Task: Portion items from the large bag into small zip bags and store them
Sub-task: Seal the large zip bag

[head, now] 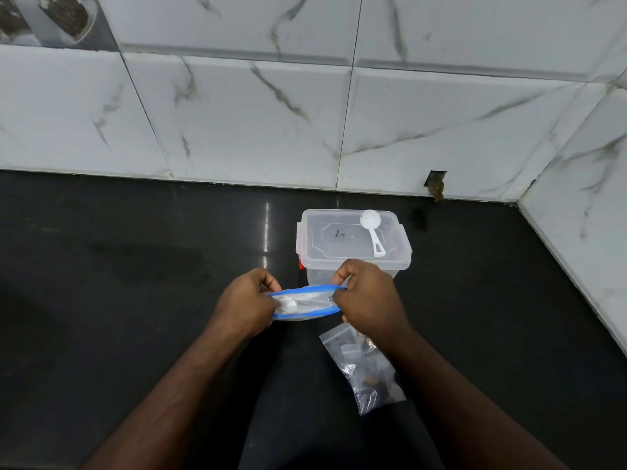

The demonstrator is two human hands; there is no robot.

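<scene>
Hands meet over the dark counter [135, 266]: the left hand [247, 300] and the right hand [366, 296] each pinch one end of the blue-edged zip bag [305, 305], its mouth spread into a narrow slit, just near of the lidded clear box [353, 245]. To open it well, I judge each lip should be pulled apart evenly and kept level. A small scribble on the lid can't be read; a scoop [372, 232] lies there, and a filled clear bag [366, 371] lies near right.

Blue-rimmed zip bag [305, 305] held open above counter, small clear filled zip bag [364, 371] lying flat below it
</scene>
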